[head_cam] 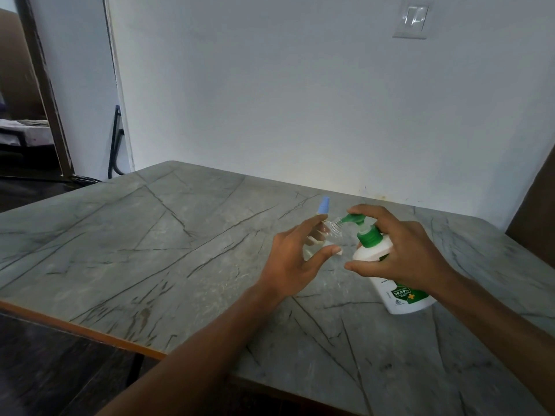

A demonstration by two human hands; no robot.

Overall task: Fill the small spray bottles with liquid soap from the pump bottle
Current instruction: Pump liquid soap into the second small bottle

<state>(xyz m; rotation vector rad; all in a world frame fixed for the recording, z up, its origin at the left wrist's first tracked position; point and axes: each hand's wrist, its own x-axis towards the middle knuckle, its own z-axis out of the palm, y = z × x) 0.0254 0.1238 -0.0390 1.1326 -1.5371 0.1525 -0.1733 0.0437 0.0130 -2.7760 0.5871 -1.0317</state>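
A white pump bottle (399,291) with a green pump head (356,219) stands tilted on the grey table (150,250). My right hand (399,250) grips its neck, with the index finger resting on top of the pump. My left hand (295,258) holds a small clear spray bottle (329,235), tilted with its open mouth against the green nozzle. Behind my left fingers is a blue spray cap (325,205); whether it sits on a second bottle is hidden.
The table has an orange front-left edge (81,328). A white wall with a switch plate (413,21) rises behind it. A doorway (27,115) opens at far left, and a dark chair back (534,211) stands at right.
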